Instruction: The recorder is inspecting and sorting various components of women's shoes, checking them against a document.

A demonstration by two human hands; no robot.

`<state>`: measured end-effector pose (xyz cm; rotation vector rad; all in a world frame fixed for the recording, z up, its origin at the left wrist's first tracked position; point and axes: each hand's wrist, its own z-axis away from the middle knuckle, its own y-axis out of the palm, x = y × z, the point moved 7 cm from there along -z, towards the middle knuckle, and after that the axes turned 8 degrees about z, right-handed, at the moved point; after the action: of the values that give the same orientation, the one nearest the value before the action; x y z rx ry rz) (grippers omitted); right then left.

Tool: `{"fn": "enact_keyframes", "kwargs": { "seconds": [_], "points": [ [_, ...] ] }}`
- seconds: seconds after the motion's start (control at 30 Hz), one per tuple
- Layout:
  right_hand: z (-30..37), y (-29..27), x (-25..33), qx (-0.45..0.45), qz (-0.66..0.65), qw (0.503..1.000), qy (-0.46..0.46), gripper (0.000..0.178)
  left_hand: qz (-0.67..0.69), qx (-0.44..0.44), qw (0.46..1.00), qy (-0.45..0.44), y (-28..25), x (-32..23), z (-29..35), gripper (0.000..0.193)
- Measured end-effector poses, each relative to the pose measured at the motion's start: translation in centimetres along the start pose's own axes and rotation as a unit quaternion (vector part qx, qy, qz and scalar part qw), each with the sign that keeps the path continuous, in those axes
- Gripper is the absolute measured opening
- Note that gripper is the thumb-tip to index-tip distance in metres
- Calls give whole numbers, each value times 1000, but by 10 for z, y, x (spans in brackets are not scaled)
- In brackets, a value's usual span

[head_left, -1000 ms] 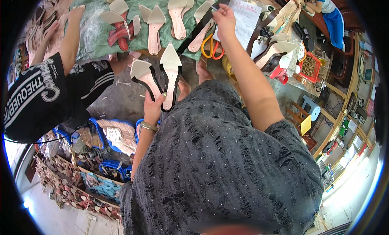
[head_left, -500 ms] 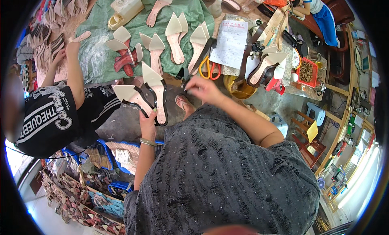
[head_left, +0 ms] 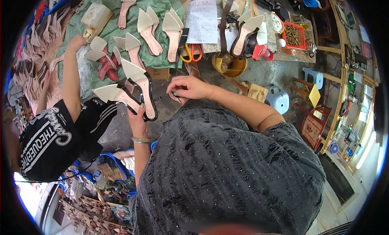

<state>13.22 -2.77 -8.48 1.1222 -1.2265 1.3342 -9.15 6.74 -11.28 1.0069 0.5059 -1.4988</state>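
Observation:
My left hand is closed around a pair of unfinished pointed shoes, with cream toes, pink insoles and black edging. They tilt up and away, side by side, above the floor. Just right of them, over my lap, my right hand has its fingers curled together. A small dark bit shows at its fingertips, too small to name. Between the shoes and this hand runs a thin dark strip; whether the fingers grip it cannot be made out. Similar shoes lie on the green sheet beyond.
Scissors with yellow and orange handles lie at the table edge beside a printed paper sheet. A yellow bowl is right of them, below the edge. Blue stools stand at right. At left, a co-worker's hand is near a white jug.
The view has shifted, so the table appears farther left and up. My right hand's fingers have curled in more. The co-worker's hand has moved close to the jug. My left hand keeps its hold.

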Motion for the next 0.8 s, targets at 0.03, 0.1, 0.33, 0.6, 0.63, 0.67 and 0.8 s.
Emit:
{"fn": "enact_keyframes", "kwargs": {
  "seconds": [0.03, 0.1, 0.33, 0.6, 0.63, 0.67, 0.8],
  "points": [
    [8, 3, 11, 50, 2, 998, 26, 21, -13, 19, 1000, 9, 7, -3, -1, 57],
    [27, 14, 18, 101, 1, 994, 30, 22, -60, 43, 997, 6, 13, -4, -7, 57],
    [83, -12, -3, 55, 202, 962, 175, 28, -105, 171, 979, -30, 83, 39, -44, 47],
    [146, -14, -18, 2, 236, 933, 273, 37, -87, 259, 956, -105, 172, 100, -74, 43],
    [149, -12, -20, -6, 244, 933, 263, 37, -84, 282, 949, -111, 176, 102, -72, 43],
    [150, -11, -21, -3, 242, 934, 264, 37, -88, 295, 944, -119, 180, 104, -70, 44],
    [149, -16, -37, -4, 222, 920, 324, 32, -86, 289, 939, -164, 168, 117, -65, 43]
  ]
}}
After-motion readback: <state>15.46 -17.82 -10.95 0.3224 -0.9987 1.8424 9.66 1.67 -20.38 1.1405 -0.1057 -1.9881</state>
